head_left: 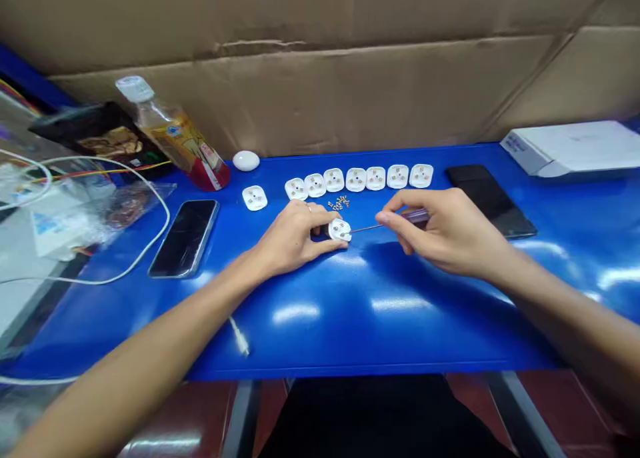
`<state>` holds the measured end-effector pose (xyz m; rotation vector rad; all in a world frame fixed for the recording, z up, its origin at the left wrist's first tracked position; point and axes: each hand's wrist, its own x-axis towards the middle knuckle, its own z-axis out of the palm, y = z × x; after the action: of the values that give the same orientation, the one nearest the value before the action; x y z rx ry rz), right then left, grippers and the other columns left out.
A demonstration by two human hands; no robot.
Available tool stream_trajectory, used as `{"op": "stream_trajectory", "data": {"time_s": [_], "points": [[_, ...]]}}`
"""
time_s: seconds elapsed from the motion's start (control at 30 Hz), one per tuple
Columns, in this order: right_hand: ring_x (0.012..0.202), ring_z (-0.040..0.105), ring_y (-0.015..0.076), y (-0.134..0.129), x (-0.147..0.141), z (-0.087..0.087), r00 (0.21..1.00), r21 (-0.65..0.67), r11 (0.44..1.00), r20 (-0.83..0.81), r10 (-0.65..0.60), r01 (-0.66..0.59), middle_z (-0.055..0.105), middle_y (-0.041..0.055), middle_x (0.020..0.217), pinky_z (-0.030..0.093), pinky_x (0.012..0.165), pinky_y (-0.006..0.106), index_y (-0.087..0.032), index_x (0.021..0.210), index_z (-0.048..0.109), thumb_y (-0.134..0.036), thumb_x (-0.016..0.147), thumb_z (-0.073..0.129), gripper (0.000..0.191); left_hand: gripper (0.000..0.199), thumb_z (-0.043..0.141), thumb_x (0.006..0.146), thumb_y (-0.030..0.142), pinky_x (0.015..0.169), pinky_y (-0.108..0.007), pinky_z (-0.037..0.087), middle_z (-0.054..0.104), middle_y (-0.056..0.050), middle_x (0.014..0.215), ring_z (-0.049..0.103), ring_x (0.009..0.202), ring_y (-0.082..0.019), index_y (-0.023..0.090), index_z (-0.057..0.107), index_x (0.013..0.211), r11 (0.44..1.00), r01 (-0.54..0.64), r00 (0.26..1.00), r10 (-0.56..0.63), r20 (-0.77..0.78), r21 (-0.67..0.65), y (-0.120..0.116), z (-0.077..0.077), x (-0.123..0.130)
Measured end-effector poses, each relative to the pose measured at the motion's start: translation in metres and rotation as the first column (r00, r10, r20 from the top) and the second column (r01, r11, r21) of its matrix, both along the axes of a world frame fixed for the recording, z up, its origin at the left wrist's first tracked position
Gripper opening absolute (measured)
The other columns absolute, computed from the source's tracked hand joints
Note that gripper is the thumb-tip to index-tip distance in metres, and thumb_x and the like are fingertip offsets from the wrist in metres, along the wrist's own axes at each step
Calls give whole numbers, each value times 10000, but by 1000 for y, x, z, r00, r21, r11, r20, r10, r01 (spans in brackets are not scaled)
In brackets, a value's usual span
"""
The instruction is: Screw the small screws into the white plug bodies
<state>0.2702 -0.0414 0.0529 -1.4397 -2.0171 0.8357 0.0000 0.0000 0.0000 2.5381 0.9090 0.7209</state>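
Observation:
My left hand (305,235) is closed round a small white plug part (340,229) with metal terminals, holding it just above or on the blue table. My right hand (430,228) grips a screwdriver (367,229) by its dark purple handle. The long thin shaft points left, and its tip meets the right edge of the plug part. Just behind my left hand lies a small pile of brass screws (340,203). Beyond the screws, several similar white plug parts (356,179) stand in a row. One more white plug part (255,198) lies apart on the left.
A phone (184,238), a bottle with red liquid (175,138) and a white oval object (246,161) are on the left, near white cables (150,245). On the right lie a black flat device (490,199) and a white box (575,148). Cardboard (320,98) lines the back.

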Motion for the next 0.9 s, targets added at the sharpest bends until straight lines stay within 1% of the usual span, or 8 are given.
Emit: {"op": "stream_trajectory", "data": {"time_s": [0.1, 0.17, 0.27, 0.47, 0.63, 0.7, 0.8, 0.9], "points": [[449, 543, 154, 10, 0, -4, 999, 26, 999, 3, -35, 35, 623, -35, 522, 410, 548, 330, -250, 746, 653, -530, 1043, 589, 413, 318, 862, 924, 468, 784, -339, 472, 807, -39, 898, 716, 812, -213, 200, 831, 1093, 1000, -30, 999, 30, -20, 10, 1, -3, 1], [518, 574, 168, 20, 8, -6, 993, 162, 981, 30, -113, 107, 661, -14, 603, 435, 613, 345, -245, 757, 656, -533, 1019, 625, 391, 333, 863, 920, 476, 783, -339, 474, 804, -36, 889, 717, 810, -213, 205, 833, 1110, 999, -40, 999, 40, -25, 9, 3, -5, -1], [642, 653, 211, 35, 32, -9, 930, 391, 871, 89, -357, 297, 720, 2, 726, 452, 712, 370, -256, 960, 700, -482, 1001, 673, 231, 356, 869, 913, 475, 793, -345, 473, 800, -34, 885, 720, 808, -214, 195, 835, 1131, 999, -51, 999, 51, -18, 18, 5, -6, -5], [675, 695, 232, 44, 71, -7, 888, 221, 925, 281, -363, 308, 754, 18, 728, 434, 684, 374, -264, 997, 637, -365, 1049, 600, 119, 323, 867, 919, 448, 802, -342, 462, 767, -5, 826, 694, 774, -193, 197, 828, 1117, 999, -47, 999, 47, 2, -16, 5, -5, -8], [643, 693, 208, 35, 60, 3, 874, 352, 865, 202, -443, 357, 751, 6, 709, 468, 672, 358, -254, 1036, 688, -354, 1028, 649, 108, 323, 847, 933, 453, 775, -334, 457, 745, -6, 797, 669, 741, -182, 186, 825, 1114, 999, -39, 999, 39, 11, -29, 5, -3, -6], [638, 695, 194, 28, 48, 2, 915, 432, 851, 125, -383, 297, 763, 3, 752, 497, 663, 347, -249, 1085, 696, -377, 1004, 700, 152, 343, 840, 936, 464, 760, -328, 458, 751, -13, 806, 674, 747, -185, 187, 826, 1139, 999, -43, 999, 43, 5, -32, 4, -3, -6], [843, 780, 230, 15, 27, -8, 998, 474, 879, -14, -58, 58, 803, 29, 943, 598, 773, 359, -256, 1038, 689, -397, 963, 748, 170, 371, 829, 940, 475, 728, -320, 459, 775, -34, 854, 683, 760, -193, 187, 826, 1175, 997, -47, 999, 47, -4, -58, 4, -2, -7], [814, 766, 215, 3, 10, -19, 991, 442, 891, -40, 131, -100, 799, 11, 955, 647, 789, 371, -289, 1012, 717, -383, 977, 750, 105, 369, 806, 960, 482, 738, -316, 477, 804, -50, 943, 703, 803, -201, 205, 822, 1203, 993, 0, 1000, -1, -9, -117, 5, 1, -9]]}}
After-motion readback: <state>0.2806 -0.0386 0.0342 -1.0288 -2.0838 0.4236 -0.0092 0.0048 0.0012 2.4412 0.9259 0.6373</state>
